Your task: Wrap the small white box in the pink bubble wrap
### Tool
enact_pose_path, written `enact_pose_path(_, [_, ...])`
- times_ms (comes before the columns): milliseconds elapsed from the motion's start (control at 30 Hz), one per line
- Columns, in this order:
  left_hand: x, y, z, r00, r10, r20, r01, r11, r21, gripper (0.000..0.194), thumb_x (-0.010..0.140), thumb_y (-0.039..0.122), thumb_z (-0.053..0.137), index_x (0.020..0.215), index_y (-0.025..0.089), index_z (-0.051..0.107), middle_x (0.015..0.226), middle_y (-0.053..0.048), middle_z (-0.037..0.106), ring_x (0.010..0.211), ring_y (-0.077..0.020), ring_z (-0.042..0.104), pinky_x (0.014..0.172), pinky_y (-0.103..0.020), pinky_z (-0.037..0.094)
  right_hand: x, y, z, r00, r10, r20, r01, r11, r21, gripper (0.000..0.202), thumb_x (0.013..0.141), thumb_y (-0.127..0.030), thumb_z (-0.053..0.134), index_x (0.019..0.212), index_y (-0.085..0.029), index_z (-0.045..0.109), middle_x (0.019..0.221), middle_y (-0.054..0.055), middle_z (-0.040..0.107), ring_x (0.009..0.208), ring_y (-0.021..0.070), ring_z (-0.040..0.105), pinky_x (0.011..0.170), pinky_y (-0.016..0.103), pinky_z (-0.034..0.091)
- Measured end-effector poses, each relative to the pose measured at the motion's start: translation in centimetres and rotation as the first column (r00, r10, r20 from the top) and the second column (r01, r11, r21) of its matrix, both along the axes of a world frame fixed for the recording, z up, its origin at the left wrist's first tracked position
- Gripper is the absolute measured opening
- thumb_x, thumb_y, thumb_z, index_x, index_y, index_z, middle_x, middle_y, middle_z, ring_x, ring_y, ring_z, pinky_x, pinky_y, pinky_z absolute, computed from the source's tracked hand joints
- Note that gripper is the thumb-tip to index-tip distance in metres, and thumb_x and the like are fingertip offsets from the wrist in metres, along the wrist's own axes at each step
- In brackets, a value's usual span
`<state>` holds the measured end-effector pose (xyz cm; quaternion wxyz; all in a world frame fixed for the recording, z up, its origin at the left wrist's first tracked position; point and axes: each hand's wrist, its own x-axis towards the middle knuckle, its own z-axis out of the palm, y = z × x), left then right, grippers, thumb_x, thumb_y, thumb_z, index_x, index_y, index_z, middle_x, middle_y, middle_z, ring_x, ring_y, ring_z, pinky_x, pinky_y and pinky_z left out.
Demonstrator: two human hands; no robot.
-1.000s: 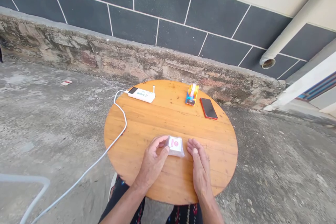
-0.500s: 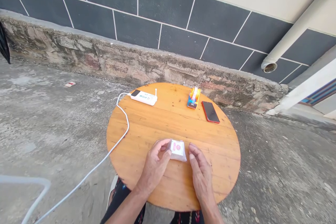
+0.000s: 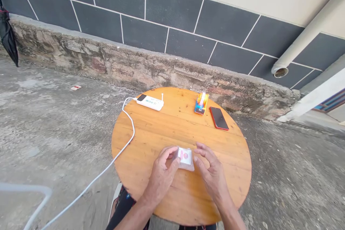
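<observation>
A small packet in clear plastic wrap, its white label printed in pink and red (image 3: 185,156), is on the near half of the round wooden table (image 3: 151,133). My left hand (image 3: 163,170) grips its left edge, thumb in front and fingers behind. Just off the packet's right side, my right hand (image 3: 211,170) is open, with thumb and fingers apart and nothing between them. The packet's left edge is partly covered by my left fingers.
At the table's far left lies a white device with a dark screen (image 3: 149,102); its white cable (image 3: 129,140) runs off the left edge. An orange-and-blue tape dispenser (image 3: 201,103) and a red-edged phone (image 3: 219,118) are at the far right. A stone ledge (image 3: 151,68) runs behind.
The fingers and thumb of my right hand have spread apart beside the packet. My left hand keeps its grip on the left edge. The whole view has shifted slightly.
</observation>
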<state>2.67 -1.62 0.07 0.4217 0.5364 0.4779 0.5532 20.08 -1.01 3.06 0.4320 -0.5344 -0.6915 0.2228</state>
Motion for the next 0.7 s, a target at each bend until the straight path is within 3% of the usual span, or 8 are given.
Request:
enact_pose_path(100, [0.0,0.0,0.1,1.000,0.007,0.000,-0.007,1.000,0.014,0.027,0.084,0.022,0.054,0.111,0.020,0.061,0.115,-0.006,0.061,0.105,-0.0190,0.059,0.095,-0.036,0.047,-0.2,1.3,0.9,0.983,0.068,0.173,-0.075,0.997,0.031,0.019,0.085,-0.031,0.057,0.100,-0.024,0.066,0.130,0.010,0.055,0.121,0.0260,0.051,0.101,0.045,0.042])
enact_pose_path(333, [0.2,0.1,0.3,1.000,0.000,-0.018,0.001,0.998,0.068,0.025,0.086,0.022,0.052,0.108,0.020,0.063,0.115,-0.007,0.060,0.109,-0.0192,0.056,0.095,-0.034,0.046,-1.2,2.5,2.2,0.902,0.095,0.421,-0.134,0.989,0.064,0.016,0.082,-0.023,0.059,0.095,-0.022,0.068,0.128,0.011,0.057,0.115,0.0284,0.055,0.093,0.047,0.045])
enact_pose_path(533, [0.2,0.1,0.3,1.000,-0.005,-0.020,0.006,0.998,0.061,0.027,0.085,0.020,0.051,0.109,0.019,0.062,0.114,-0.008,0.060,0.108,-0.0201,0.057,0.095,-0.035,0.046,-1.7,3.0,2.7,0.848,0.085,0.524,-0.185,0.973,0.142,0.016,0.085,-0.018,0.053,0.083,-0.023,0.069,0.120,0.008,0.062,0.105,0.0264,0.058,0.087,0.044,0.044])
enact_pose_path(700, [0.2,0.0,0.5,1.000,-0.001,-0.025,0.002,0.999,0.039,0.027,0.083,0.018,0.051,0.109,0.018,0.061,0.112,-0.008,0.062,0.106,-0.0202,0.058,0.094,-0.036,0.047,-2.0,3.8,2.5,0.855,0.102,0.509,-0.200,0.969,0.142,0.016,0.086,-0.016,0.048,0.079,-0.020,0.062,0.116,0.010,0.064,0.103,0.0258,0.059,0.088,0.043,0.042])
